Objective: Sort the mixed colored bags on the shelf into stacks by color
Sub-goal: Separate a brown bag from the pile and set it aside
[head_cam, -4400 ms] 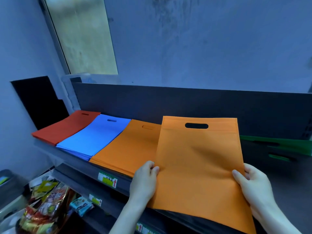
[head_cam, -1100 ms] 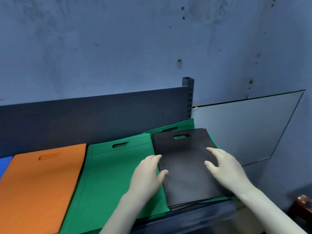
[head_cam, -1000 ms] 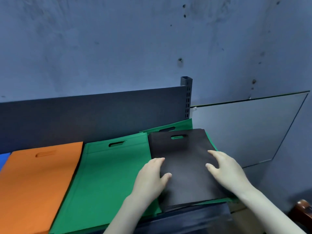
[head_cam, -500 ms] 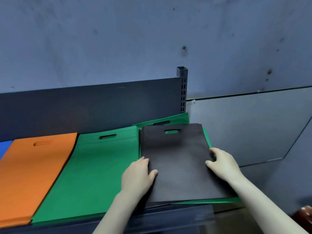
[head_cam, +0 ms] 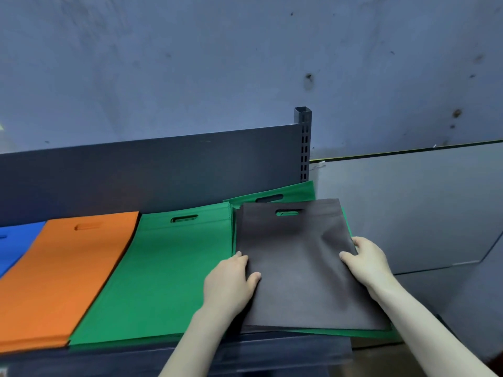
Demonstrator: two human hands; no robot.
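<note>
Gripping the black bag (head_cam: 299, 268) by its sides, left hand (head_cam: 231, 284) and right hand (head_cam: 367, 265) hold it atop unsorted green bags (head_cam: 294, 190); orange stack (head_cam: 62, 278) and green stack (head_cam: 163, 273) look finished.

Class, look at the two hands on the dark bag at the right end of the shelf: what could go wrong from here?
1. The dark grey flat fabric bag lies on a green fabric bag; lifting it may drag the green one along.
2. The pile overhangs the dark metal shelf's front edge and might slip off.
</note>
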